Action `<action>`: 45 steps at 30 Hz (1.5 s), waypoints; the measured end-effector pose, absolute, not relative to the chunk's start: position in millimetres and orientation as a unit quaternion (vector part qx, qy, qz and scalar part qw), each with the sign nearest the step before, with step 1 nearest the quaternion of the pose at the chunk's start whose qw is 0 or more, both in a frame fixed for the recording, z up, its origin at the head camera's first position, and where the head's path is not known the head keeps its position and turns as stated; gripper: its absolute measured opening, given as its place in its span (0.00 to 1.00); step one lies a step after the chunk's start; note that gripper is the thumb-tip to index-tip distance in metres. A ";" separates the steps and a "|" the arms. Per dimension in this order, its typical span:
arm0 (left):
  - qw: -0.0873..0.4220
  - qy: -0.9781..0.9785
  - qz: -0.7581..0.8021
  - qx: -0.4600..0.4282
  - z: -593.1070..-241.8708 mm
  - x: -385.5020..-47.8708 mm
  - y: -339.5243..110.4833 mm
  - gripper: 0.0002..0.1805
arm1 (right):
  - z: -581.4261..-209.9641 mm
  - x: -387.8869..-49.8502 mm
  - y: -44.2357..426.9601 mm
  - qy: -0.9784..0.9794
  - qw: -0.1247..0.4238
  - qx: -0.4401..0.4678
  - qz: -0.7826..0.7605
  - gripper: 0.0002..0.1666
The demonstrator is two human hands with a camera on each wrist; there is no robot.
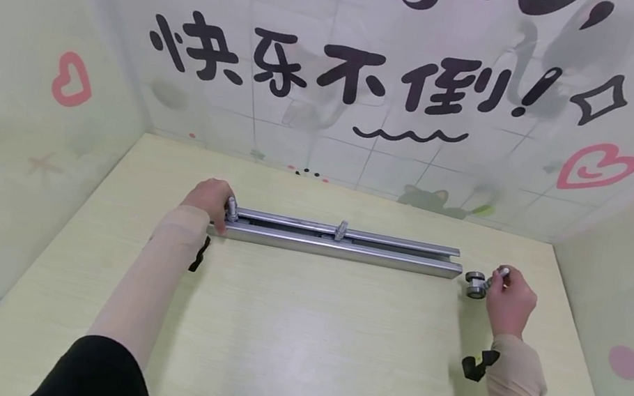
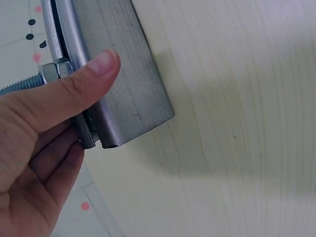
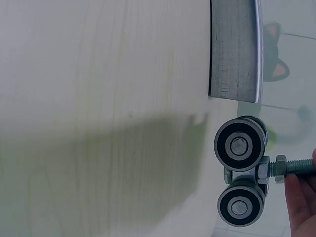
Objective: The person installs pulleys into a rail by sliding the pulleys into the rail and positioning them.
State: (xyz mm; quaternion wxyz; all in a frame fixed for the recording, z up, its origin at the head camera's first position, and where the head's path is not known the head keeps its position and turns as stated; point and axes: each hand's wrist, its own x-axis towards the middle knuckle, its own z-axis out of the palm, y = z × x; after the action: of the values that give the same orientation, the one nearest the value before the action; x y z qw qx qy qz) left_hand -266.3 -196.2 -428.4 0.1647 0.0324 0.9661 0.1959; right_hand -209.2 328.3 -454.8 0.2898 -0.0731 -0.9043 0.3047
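Observation:
A long silver metal track rail (image 1: 333, 250) lies across the table with its slot facing up. My left hand (image 1: 208, 200) grips its left end, the thumb on the side wall and the other fingers behind, as the left wrist view shows. Beside the thumb a threaded bolt (image 2: 24, 84) with a nut sticks out of the slot. Another bolt (image 1: 341, 230) stands upright near the rail's middle. My right hand (image 1: 511, 306) pinches the threaded bolt of a roller hanger (image 3: 240, 173) with dark-ringed wheels. That roller is just off the rail's right end, apart from it.
The pale wood-grain table (image 1: 304, 344) stretches in front of the rail. Behind it hangs a white printed backdrop (image 1: 313, 148), and pale side panels (image 1: 627, 281) flank the table. Black straps (image 1: 478, 365) hang at both wrists.

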 end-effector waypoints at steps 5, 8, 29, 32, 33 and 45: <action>0.167 0.964 0.203 0.030 -427.9 -265.6 -196.6 0.19 | -453.9 -215.5 329.2 -0.909 0.279 -0.072 0.302 0.08; 0.168 0.963 0.207 0.028 -427.2 -264.7 -196.6 0.19 | -453.1 -220.0 328.6 -0.911 0.272 -0.070 0.302 0.08; 0.168 0.965 0.197 0.031 -424.4 -262.2 -192.9 0.20 | -454.2 -241.9 320.7 -0.906 0.258 -0.068 0.329 0.08; 0.167 0.965 0.198 0.031 -423.9 -261.9 -193.0 0.20 | -454.5 -243.7 318.9 -0.905 0.252 -0.067 0.336 0.08; 0.167 0.965 0.198 0.031 -423.8 -261.9 -193.1 0.20 | -454.9 -244.3 318.5 -0.905 0.251 -0.066 0.336 0.08; 0.170 0.965 0.199 0.023 -420.5 -261.8 -193.1 0.21 | -458.1 -251.4 316.4 -0.908 0.243 -0.055 0.336 0.08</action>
State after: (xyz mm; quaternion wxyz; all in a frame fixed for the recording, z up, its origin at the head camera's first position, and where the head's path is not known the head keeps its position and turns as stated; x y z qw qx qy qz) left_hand -261.8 -193.1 -420.5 0.1702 0.0234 0.9648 0.1993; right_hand -251.4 316.4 -458.1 0.2433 -0.0554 -0.9084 0.3355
